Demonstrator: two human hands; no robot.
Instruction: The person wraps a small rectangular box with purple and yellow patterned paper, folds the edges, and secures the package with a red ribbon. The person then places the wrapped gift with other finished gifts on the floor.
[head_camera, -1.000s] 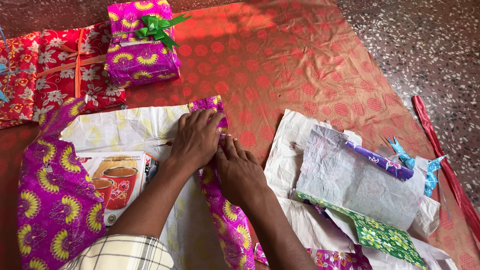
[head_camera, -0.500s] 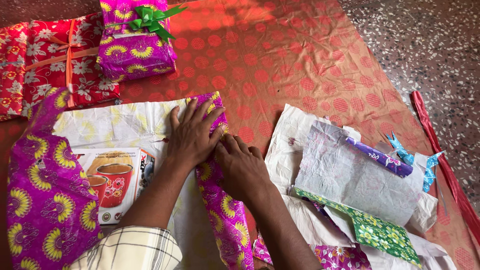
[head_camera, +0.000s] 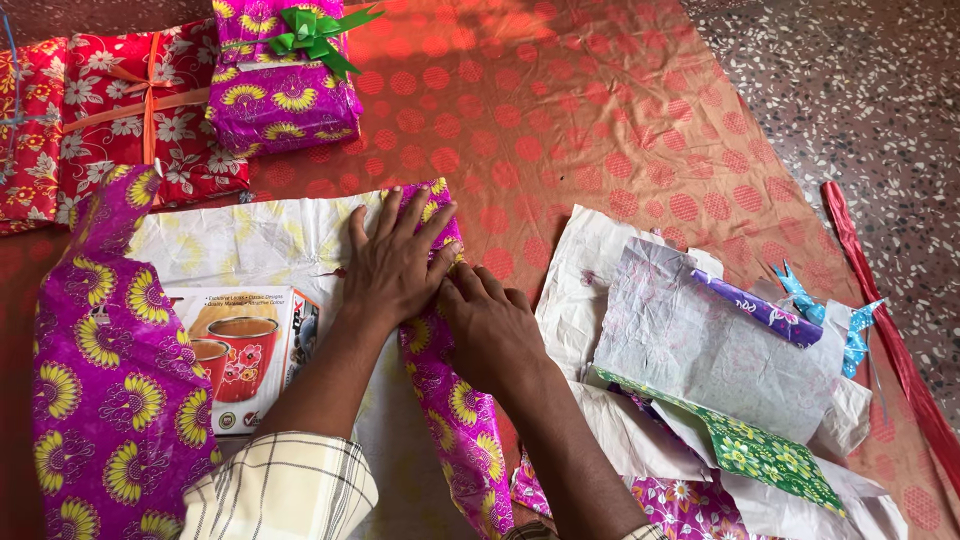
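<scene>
A sheet of purple wrapping paper (head_camera: 100, 380) with yellow flowers lies white side up on the orange cloth (head_camera: 560, 110). A box (head_camera: 245, 350) printed with red cups rests on it. My left hand (head_camera: 395, 262) lies flat, fingers spread, on the paper's folded right edge (head_camera: 460, 420). My right hand (head_camera: 490, 325) presses the same fold just beside it, fingertips touching the left hand.
A wrapped purple gift with a green bow (head_camera: 285, 75) and red floral wrapped gifts (head_camera: 130, 120) sit at the top left. Loose white, green and floral paper scraps (head_camera: 700, 380), a purple roll (head_camera: 755, 308), blue ribbon (head_camera: 850, 320) and a red strip (head_camera: 890, 340) lie right.
The view has shifted so everything sits slightly lower in frame. Both hands stay on the folded edge, the left hand's fingers spreading flatter.
</scene>
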